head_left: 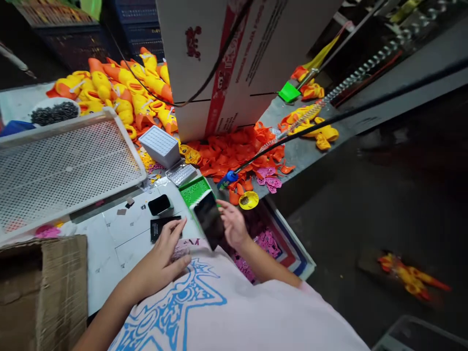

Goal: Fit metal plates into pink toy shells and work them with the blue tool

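My right hand (234, 225) grips a smartphone (209, 219) by its right edge; the dark screen tilts up, and the fingers behind it are hidden. Beyond the phone, a green tray (195, 190) lies partly covered by it. My left hand (165, 258) rests at the table's front edge against the shirt, fingers stretched out and nothing visibly held. Its fingertips are beside a flat black perforated piece (161, 226). Just behind that piece stands a small box with a black top (159, 205).
A white perforated crate (69, 168) is on the left, with a cardboard box (62, 287) below it. Orange parts (234, 153) and yellow figures (127, 87) are heaped around a tall carton (219, 63). A blue-handled tool (229, 177) on a cable and a yellow dish (248, 200) lie right.
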Tool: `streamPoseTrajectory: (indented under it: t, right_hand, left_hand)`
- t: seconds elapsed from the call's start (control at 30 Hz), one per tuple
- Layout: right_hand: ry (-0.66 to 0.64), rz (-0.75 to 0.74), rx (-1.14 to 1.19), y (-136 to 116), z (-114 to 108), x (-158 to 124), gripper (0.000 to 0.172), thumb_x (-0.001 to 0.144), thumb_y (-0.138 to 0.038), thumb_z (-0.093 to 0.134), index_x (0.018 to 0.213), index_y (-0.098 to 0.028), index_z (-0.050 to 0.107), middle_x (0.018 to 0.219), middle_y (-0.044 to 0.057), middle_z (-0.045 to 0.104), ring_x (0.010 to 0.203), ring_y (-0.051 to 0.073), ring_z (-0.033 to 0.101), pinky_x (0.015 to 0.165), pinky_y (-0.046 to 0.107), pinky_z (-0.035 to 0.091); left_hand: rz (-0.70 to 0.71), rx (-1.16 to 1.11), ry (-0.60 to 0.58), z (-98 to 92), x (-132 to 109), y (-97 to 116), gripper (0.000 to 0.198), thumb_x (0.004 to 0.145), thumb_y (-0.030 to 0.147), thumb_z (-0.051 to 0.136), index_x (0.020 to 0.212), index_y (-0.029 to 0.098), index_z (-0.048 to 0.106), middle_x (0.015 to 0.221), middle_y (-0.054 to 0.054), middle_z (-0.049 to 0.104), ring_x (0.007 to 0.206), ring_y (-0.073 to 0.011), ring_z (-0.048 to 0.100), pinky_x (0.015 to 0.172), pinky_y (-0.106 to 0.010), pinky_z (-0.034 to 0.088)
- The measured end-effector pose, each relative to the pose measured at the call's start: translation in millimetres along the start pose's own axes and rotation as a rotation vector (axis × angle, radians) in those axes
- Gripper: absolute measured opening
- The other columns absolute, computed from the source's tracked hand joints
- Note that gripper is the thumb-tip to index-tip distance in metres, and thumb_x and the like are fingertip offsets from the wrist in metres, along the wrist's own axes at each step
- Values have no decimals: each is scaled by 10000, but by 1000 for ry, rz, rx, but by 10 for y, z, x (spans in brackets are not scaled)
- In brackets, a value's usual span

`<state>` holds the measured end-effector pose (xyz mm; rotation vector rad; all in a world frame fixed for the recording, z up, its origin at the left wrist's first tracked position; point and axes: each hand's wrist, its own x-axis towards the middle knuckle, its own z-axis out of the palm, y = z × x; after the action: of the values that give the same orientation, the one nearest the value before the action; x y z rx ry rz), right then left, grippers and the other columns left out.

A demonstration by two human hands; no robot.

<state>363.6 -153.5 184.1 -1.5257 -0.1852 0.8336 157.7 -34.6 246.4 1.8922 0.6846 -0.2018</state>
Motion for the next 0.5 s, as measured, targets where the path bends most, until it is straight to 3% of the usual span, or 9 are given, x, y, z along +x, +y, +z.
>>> streamPoseTrajectory:
  t: [0.07,0.17,0.27,0.37,0.5]
  right_hand:
    - [169,-37,-53,-46,-561,161,551,664,-640,590,981,-196,665,930,106,699,763,196,636,676,328,514]
    - [427,-57,-175,-96,-1373,496,615,631,-650,567,1011,-168,605,948,116,667,797,201,630,729,348,509]
    - [606,-12,-359,-38,-1969,836,589,616,-533,657,1045,-135,595,975,124,664,846,210,626,799,367,502]
    - [686,91,-592,146,-2303,1113,439,597,-394,752,943,-145,649,971,131,681,938,268,614,894,428,468]
    - [667,226,-816,514,-2451,1415,297,711,-312,753,953,-164,664,1013,98,681,1014,259,611,967,467,444]
  left_hand:
    - [-22,11,-15,15,28,-25,634,937,519,438,1507,275,308,1478,-111,373,1317,-294,454,1125,-469,373]
    - [-83,28,30,57,43,-136,558,944,510,416,1441,255,429,1452,-103,456,1320,-288,468,1125,-456,379]
    - [-165,45,49,115,27,-257,563,921,527,421,1380,210,504,1436,-121,496,1311,-300,485,1115,-479,390]
    - [-230,42,68,173,-14,-317,548,894,527,447,1314,195,561,1371,-133,564,1224,-299,560,1087,-487,419]
    - [-297,24,127,237,-87,-315,528,867,543,457,1232,193,608,1287,-128,625,1159,-295,601,1065,-478,441]
